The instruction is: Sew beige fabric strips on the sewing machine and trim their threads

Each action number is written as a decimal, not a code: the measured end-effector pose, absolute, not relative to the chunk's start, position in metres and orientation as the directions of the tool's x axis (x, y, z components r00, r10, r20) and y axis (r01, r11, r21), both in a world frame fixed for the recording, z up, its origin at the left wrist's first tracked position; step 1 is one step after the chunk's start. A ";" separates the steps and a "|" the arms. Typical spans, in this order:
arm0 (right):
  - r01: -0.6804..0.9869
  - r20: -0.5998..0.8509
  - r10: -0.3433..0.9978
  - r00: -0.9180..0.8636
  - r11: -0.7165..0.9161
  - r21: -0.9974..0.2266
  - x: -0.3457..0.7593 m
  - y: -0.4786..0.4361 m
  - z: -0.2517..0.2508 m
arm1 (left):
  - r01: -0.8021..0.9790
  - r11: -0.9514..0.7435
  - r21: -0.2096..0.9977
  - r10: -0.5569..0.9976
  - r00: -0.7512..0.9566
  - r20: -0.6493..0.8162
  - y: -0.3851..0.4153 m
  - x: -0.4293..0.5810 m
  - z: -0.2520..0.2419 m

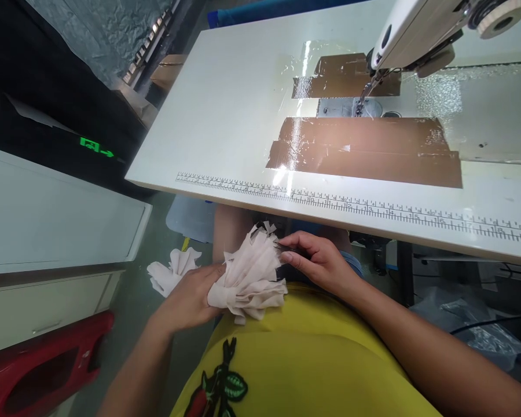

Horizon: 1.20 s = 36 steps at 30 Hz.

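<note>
My left hand is closed round a gathered bunch of pale pink fabric pieces, held over my lap just below the table edge. The pieces fan out toward the right, and some more of the pale cloth sticks out behind the hand on the left. At the bunch's right edge, my right hand has thumb and forefinger brought close together. Something dark and thin shows between these fingers, too small to make out. The fingertips are at the cloth's edge; whether they touch it I cannot tell.
A white sewing machine stands on the white table, which has a printed ruler along its front edge. Brown cardboard strips are taped around the needle plate. At left are a white cabinet and a red stool.
</note>
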State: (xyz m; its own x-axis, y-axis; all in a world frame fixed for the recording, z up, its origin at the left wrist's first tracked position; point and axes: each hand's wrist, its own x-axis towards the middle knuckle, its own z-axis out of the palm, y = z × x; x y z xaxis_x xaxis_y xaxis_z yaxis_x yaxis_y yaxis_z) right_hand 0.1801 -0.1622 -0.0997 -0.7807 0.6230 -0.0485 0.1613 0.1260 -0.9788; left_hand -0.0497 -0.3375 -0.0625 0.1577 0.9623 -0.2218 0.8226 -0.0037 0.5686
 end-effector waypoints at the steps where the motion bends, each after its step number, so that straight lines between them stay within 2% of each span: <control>1: 0.160 -0.048 0.626 -0.778 0.124 -0.979 0.179 -0.162 -0.100 | 0.824 -0.009 0.566 0.963 0.159 -0.217 -0.337 -0.050 -0.062; 8: 0.145 -0.023 0.642 -0.766 0.138 -0.980 0.177 -0.162 -0.102 | 0.828 -0.010 0.560 0.965 0.156 -0.213 -0.337 -0.050 -0.062; 13: 0.173 -0.053 0.675 -0.736 0.113 -0.978 0.182 -0.163 -0.102 | 0.793 0.054 0.607 0.965 0.114 -0.235 -0.337 -0.053 -0.063; 19: 0.168 -0.042 0.593 -0.804 0.159 -0.973 0.187 -0.166 -0.103 | 0.697 0.158 0.700 0.960 0.057 -0.273 -0.337 -0.056 -0.068; 24: 0.157 -0.067 0.599 -0.798 0.098 -0.983 0.184 -0.166 -0.100 | 0.657 0.206 0.725 0.952 0.037 -0.304 -0.340 -0.059 -0.072; 30: 0.118 -0.046 0.569 -0.821 0.089 -0.989 0.183 -0.168 -0.086 | 0.680 0.155 0.717 0.971 0.031 -0.239 -0.343 -0.057 -0.073; 36: 0.157 -0.122 0.547 -0.828 0.019 -0.987 0.182 -0.179 -0.079 | 0.753 0.028 0.657 0.994 0.050 -0.100 -0.342 -0.051 -0.073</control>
